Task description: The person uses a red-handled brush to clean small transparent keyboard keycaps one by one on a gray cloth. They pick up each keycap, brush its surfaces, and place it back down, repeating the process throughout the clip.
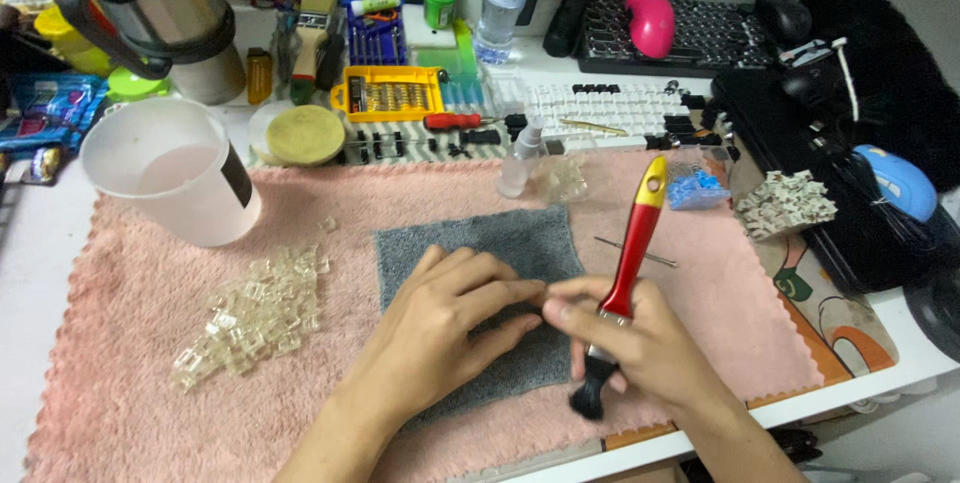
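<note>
On the grey cloth (pixel 520 243) over the pink towel (pixel 150 383), the left hand (pixel 440 328) rests with fingers bent, pinching something too small to see against the right hand's (pixel 640 343) fingertips, so it stays still. The right hand is closed around a red brush (pixel 632 258), bristles down by the tabletop's (pixel 880 373) near edge, likely for sweeping that small piece. Clear little caps (pixel 255 313) lie heaped on the towel beside a white cup (pixel 175 178) that looks empty, and a yellow box (pixel 390 93) holds small bits.
</note>
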